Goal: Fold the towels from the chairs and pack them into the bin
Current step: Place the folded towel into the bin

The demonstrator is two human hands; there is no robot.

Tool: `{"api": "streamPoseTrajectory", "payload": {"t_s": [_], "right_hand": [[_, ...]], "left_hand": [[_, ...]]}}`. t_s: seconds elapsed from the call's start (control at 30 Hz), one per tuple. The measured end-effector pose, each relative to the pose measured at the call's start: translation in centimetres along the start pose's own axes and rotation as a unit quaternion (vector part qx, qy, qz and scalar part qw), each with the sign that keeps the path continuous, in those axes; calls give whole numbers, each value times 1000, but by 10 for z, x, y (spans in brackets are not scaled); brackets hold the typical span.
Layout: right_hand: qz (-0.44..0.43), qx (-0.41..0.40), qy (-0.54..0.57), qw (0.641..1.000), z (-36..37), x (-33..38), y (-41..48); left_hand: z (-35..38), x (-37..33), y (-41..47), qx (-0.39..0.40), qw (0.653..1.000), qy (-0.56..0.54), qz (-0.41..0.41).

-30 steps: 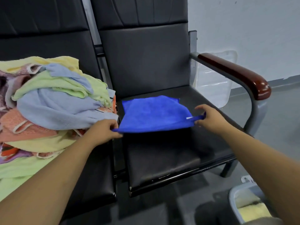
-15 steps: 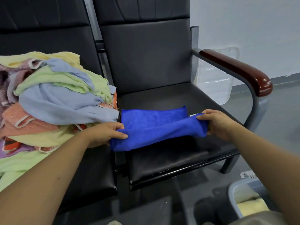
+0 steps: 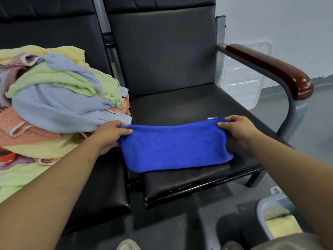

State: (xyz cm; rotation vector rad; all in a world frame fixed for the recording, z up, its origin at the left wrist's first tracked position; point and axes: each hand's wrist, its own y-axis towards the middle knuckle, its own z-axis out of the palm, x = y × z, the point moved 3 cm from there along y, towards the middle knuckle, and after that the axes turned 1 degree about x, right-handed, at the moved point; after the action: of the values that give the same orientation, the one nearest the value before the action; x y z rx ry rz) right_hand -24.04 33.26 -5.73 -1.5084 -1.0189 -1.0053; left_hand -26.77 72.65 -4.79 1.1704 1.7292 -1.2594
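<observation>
Towel (image 3: 176, 147) between left hand (image 3: 108, 136), right hand (image 3: 239, 131)

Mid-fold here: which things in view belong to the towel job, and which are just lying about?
Job: blue towel, gripped at both ends by left hand and right hand; towel pile on the left chair; bin with a yellow towel inside.
Lying about: clear plastic tray against the wall, behind the wooden armrest.

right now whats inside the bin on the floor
The bin holds a pale yellow towel, with a paler cloth beyond it. The right forearm covers the rest of the bin, so anything else inside is hidden.
</observation>
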Motion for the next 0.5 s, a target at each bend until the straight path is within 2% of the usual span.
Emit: {"api": "streamPoseTrajectory", "payload": {"t_s": [0.07,0.13,0.2,0.33,0.5], "right_hand": [[4,-24,42,999,8,-4,9],[16,-26,24,999,17,-13,17],[17,-37,-82,996,21,-20,23],[-33,-79,-285,955,23,-18,26],[-47,-101,-337,935,29,-19,27]], "left_hand": [[4,0,11,-58,998,-1,-6],[8,4,25,-113,989,100,4],[13,7,34,-148,970,193,22],[19,8,47,-181,944,272,46],[26,11,53,-184,933,308,35]]}}
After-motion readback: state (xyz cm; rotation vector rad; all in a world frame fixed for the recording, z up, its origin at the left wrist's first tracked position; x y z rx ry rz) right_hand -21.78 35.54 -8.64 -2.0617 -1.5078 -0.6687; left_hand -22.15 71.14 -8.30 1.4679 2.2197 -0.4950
